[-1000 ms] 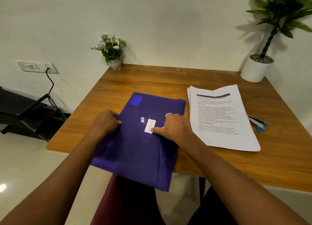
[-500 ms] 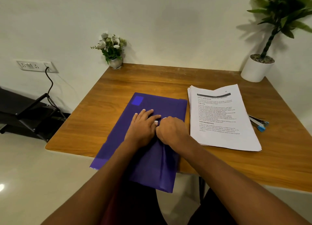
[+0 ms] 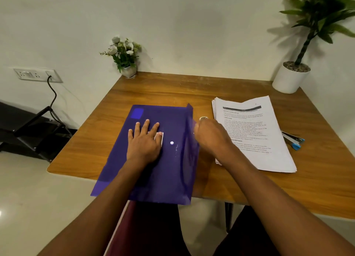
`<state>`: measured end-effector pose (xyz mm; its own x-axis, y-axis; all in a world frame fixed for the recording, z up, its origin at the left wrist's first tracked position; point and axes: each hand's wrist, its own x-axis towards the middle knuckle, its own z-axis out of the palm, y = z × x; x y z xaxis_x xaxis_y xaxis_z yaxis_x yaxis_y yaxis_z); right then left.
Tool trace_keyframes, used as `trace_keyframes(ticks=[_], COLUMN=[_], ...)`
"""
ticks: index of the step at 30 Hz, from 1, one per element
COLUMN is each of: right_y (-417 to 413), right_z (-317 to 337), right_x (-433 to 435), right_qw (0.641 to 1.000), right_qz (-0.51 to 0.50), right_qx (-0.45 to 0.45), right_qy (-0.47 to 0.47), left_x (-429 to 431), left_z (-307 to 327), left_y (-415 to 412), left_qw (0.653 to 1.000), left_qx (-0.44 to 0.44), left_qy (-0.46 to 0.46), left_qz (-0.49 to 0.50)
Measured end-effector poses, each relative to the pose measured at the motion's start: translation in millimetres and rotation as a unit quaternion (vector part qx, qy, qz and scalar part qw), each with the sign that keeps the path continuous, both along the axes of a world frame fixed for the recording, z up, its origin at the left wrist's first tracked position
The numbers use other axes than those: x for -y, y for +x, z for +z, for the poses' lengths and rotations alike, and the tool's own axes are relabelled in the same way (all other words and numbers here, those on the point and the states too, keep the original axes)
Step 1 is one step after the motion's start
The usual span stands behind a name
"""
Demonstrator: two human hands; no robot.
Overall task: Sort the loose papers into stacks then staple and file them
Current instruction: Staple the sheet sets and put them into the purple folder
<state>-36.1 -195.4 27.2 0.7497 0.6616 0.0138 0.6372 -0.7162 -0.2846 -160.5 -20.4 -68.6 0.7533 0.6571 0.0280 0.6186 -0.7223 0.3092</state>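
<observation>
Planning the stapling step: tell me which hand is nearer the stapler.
Right. The right hand lifts the purple folder's flap beside the paper stack, which lies between it and the stapler; the left hand presses the folder farther away.

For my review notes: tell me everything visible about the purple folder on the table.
The purple folder is a translucent, plastic-looking envelope type, lying flat on the wooden table with its near end overhanging the table's front edge. A lighter square patch sits at its far left corner, a small white label and a white snap button near its middle. The left hand presses flat on it, partly covering the label. The right hand lifts its flap along the right edge, so the flap stands upright. The paper stack lies apart, to its right.
</observation>
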Motion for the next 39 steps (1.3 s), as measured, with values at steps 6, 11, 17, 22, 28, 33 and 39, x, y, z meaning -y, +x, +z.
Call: trace_keyframes(ticks=[6, 11, 17, 22, 28, 33, 39], right_y=[12.3, 6.9, -3.8, -12.5, -0.4, 35.0, 52.3], right_z=[-16.7, -45.4, -51.5, -61.8, -61.7, -52.6, -43.3], right_x=[27.9, 28.8, 18.3, 22.8, 32.5, 56.5, 52.6], right_qw=[0.991, 0.96, 0.974, 0.979, 0.979, 0.959, 0.99], right_qz=[-0.05, 0.219, 0.193, 0.169, 0.139, -0.084, -0.144], right_qx=[0.11, 0.177, 0.122, 0.115, 0.03, 0.106, -0.003], right_qy=[-0.063, -0.012, -0.013, 0.026, 0.146, 0.25, -0.01], left_x=[-10.3, -15.1, 23.3, 60.4, 98.2, 112.7, 114.6], left_z=[7.7, 14.7, 35.2, 36.2, 34.2, 29.8, 27.5], left_y=[-1.9, -0.8, -5.5, -1.0, 20.7, 25.9, 26.1], left_qw=[1.0, 1.0, 0.995, 0.993, 0.991, 0.988, 0.984], left_qx=[-0.009, -0.015, -0.038, -0.063, -0.071, -0.116, -0.143], left_qy=[-0.008, -0.008, -0.084, -0.099, -0.031, 0.035, 0.058], left_qz=[0.002, -0.014, -0.028, -0.011, -0.106, -0.09, -0.088])
